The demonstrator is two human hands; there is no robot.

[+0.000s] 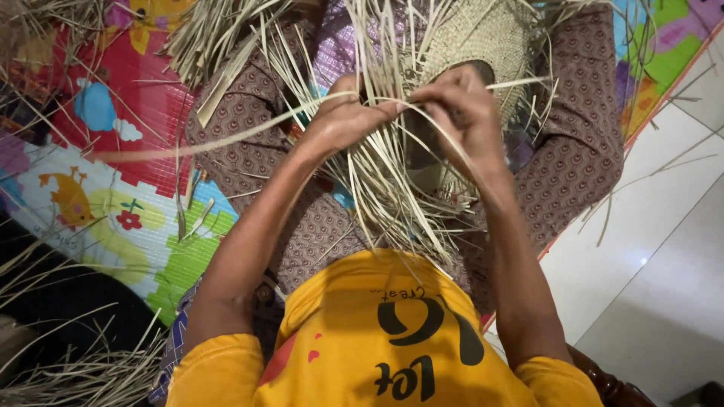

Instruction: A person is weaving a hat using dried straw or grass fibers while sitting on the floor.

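Note:
My left hand (343,117) and my right hand (461,105) are raised together over my lap, each pinching pale dried straw strips (392,188). The strips hang down in a loose bundle from a half-woven straw piece (483,34) resting on my crossed legs. One long strip (226,139) runs out to the left from my left hand, and another sticks out to the right above my right hand. My fingers are closed around the strands where they cross.
A colourful foam play mat (113,196) lies under me. More loose straw (83,369) is piled at the lower left and upper left (204,30). White floor tiles (656,256) lie to the right. My patterned trousers (573,158) and yellow shirt (377,332) fill the middle.

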